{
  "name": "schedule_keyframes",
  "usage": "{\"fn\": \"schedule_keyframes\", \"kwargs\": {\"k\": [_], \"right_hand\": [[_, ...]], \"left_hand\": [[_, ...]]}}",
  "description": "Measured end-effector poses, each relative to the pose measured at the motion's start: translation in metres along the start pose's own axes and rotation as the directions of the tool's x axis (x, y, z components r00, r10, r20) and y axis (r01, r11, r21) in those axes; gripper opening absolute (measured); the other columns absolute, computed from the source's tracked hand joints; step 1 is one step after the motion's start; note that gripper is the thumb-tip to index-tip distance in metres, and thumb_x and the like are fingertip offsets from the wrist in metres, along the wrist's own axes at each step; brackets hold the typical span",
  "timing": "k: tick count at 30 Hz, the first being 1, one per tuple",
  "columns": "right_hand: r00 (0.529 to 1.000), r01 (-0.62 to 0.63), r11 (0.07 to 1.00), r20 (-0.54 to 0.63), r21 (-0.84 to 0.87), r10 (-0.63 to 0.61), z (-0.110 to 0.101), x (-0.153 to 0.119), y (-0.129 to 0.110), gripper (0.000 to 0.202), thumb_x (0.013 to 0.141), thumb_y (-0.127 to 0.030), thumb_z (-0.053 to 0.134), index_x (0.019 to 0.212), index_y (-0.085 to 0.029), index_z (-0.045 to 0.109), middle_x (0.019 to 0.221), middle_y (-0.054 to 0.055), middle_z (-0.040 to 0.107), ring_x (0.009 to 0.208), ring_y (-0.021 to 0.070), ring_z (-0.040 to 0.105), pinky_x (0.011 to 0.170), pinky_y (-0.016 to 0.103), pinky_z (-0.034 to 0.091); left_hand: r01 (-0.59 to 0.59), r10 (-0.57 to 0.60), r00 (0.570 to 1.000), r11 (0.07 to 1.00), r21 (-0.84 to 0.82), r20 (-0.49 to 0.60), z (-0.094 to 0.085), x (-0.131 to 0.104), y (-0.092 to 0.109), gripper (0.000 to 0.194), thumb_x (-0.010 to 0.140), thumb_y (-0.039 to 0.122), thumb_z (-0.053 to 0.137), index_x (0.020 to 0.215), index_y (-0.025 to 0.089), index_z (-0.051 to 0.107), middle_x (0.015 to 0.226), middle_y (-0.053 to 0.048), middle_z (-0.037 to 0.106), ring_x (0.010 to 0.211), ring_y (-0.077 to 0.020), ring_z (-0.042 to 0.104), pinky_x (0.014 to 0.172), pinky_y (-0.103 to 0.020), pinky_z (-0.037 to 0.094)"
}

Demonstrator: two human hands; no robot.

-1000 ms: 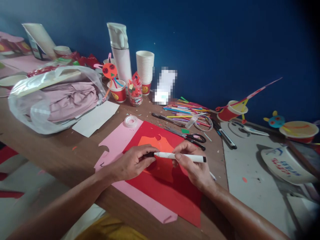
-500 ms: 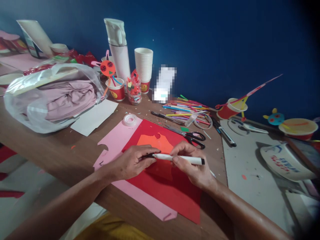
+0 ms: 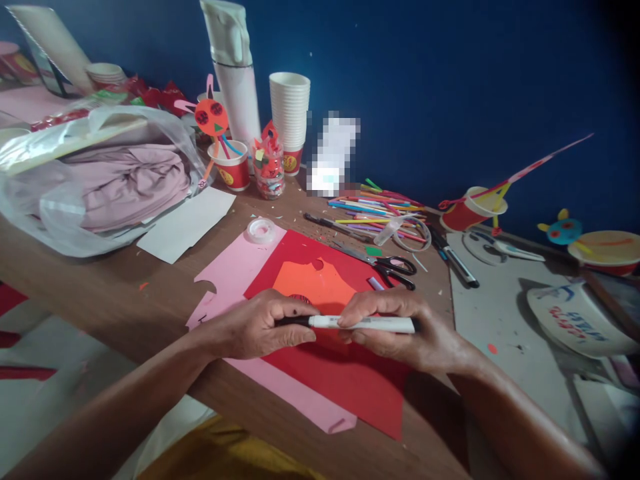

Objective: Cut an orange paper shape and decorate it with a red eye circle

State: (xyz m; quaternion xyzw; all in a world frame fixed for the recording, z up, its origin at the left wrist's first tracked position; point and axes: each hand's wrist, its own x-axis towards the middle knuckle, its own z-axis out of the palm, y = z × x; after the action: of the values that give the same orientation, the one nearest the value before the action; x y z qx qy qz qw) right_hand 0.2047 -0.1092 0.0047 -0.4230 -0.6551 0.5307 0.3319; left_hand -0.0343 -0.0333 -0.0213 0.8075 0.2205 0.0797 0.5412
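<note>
A white marker [image 3: 326,322] lies level between my two hands above the coloured paper. My left hand [image 3: 255,325] pinches its black cap [image 3: 295,321], which meets the marker's body with no gap that I can see. Fingers and thumb of my right hand [image 3: 407,323] are closed around the white barrel. Beneath them is an orange paper [image 3: 315,277] with cut edges and a dark scribbled mark, resting on a red sheet [image 3: 370,393]. A pink sheet [image 3: 300,393] sticks out from under the red one.
Black-handled scissors [image 3: 395,270] touch the red sheet's far edge. Behind lie coloured sticks [image 3: 380,207] and a second marker [image 3: 455,259]. Stacked paper cups [image 3: 290,113], a jar of scraps [image 3: 269,170] and a tall flask [image 3: 233,80] stand by the wall. A plastic bag [image 3: 40,213] is at left.
The marker's tip, earlier showing just outside the cap, is now hidden in it. My right hand has pushed the barrel toward my left hand. The view has shifted slightly.
</note>
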Motion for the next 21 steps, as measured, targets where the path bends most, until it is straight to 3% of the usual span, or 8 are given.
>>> {"fn": "schedule_keyframes", "kwargs": {"k": [11,21], "right_hand": [[0.992,0.024,0.994,-0.123,0.104,-0.012,0.014,-0.001,0.007,0.010,0.083,-0.020,0.063,0.093,-0.020,0.066,0.079,0.003,0.069,0.063,0.0116,0.059,0.054,0.022,0.045],[0.982,-0.072,0.907,-0.127,0.415,0.136,0.028,0.010,0.021,0.009,0.085,-0.025,0.063,0.085,-0.016,0.063,0.072,0.002,0.067,0.061,0.0078,0.058,0.054,0.017,0.044]], "left_hand": [[0.016,-0.012,1.000,0.983,0.182,-0.027,0.004,0.002,0.006,0.025,0.091,0.035,0.048,0.101,0.019,0.065,0.075,0.001,0.064,0.064,-0.0106,0.055,0.058,-0.019,0.040],[0.053,-0.057,0.998,0.957,0.285,0.007,0.005,0.003,0.004,0.027,0.094,0.037,0.042,0.100,0.021,0.062,0.082,-0.001,0.066,0.069,-0.0125,0.060,0.061,-0.019,0.041]]}}
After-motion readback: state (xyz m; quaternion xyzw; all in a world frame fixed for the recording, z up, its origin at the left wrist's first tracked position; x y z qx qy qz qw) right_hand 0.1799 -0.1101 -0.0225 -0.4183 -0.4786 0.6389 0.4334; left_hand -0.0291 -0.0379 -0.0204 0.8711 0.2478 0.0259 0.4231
